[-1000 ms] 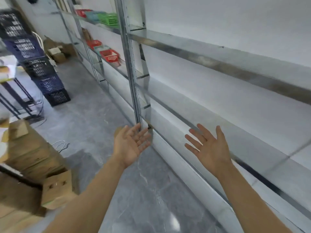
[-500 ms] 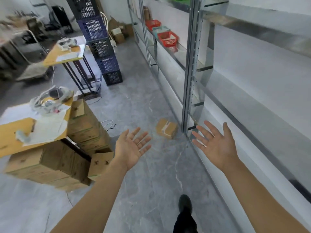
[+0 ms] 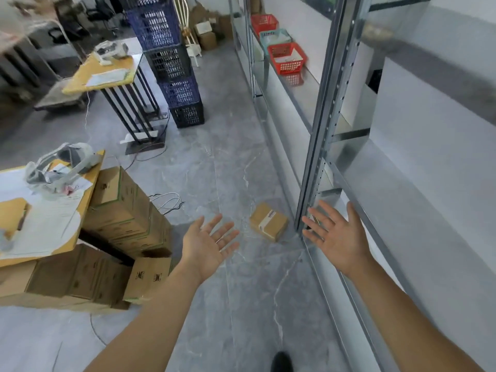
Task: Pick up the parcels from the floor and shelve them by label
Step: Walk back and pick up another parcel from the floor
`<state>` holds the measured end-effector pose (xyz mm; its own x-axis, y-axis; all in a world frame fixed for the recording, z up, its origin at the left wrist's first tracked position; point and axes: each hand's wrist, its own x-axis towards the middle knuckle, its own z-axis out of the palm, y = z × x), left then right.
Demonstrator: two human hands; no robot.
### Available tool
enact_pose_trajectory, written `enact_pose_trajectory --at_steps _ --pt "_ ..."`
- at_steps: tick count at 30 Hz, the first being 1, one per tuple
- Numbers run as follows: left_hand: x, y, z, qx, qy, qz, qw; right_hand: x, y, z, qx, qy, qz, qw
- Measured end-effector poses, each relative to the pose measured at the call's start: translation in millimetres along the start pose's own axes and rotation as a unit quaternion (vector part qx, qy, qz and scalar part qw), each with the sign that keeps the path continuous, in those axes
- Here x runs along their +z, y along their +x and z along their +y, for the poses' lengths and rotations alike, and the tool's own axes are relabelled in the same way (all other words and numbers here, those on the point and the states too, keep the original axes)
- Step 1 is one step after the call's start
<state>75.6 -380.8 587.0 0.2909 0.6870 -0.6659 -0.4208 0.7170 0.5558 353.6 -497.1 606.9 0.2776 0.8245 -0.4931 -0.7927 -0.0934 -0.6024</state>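
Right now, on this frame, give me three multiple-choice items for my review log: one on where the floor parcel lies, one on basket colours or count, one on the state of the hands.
1. Where does the small parcel lie?
A. On the floor by the foot of the shelf upright
B. On the yellow table
C. In a red basket

2. How many red baskets stand on the shelf?
A. None
B. Two
C. Four

3. What state are the hands in?
A. Both closed on the parcel
B. One holds a crate
C. Both open and empty

Key:
1 A: the parcel rests on the grey floor just left of the shelf upright.
2 B: one red basket is nearer and another red basket farther back, with a teal basket between them.
3 C: the left hand and the right hand show spread fingers, touching nothing.
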Motion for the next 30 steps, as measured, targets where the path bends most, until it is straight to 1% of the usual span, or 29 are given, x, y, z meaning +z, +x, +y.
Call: enact_pose_trajectory --at_steps 4,10,13,18,21,26,30 --pt "18 41 20 -0.007 -0.007 -0.008 1.0 10 46 -14 0.014 -0.013 0.006 1.0" --pt "25 113 52 -0.032 -0.018 0.0 0.999 36 123 -23 0.017 -0.06 0.023 0.998" --pt "27 165 75 -0.045 -0.025 0.012 0.999 50 167 -25 0.008 -0.077 0.047 0.996" --pt "35 250 111 -0.09 -0.02 0.022 0.996 68 244 -21 0.005 -0.09 0.108 0.99" --pt "32 295 129 -0.103 -0.025 0.014 0.994 80 283 -9 0.013 -0.123 0.134 0.983" --pt "30 373 140 -0.123 -0.027 0.008 0.992 60 353 19 0.048 -0.179 0.157 0.97" --pt "26 448 126 -0.137 -0.004 0.049 0.989 23 431 46 0.053 -0.219 0.161 0.961"
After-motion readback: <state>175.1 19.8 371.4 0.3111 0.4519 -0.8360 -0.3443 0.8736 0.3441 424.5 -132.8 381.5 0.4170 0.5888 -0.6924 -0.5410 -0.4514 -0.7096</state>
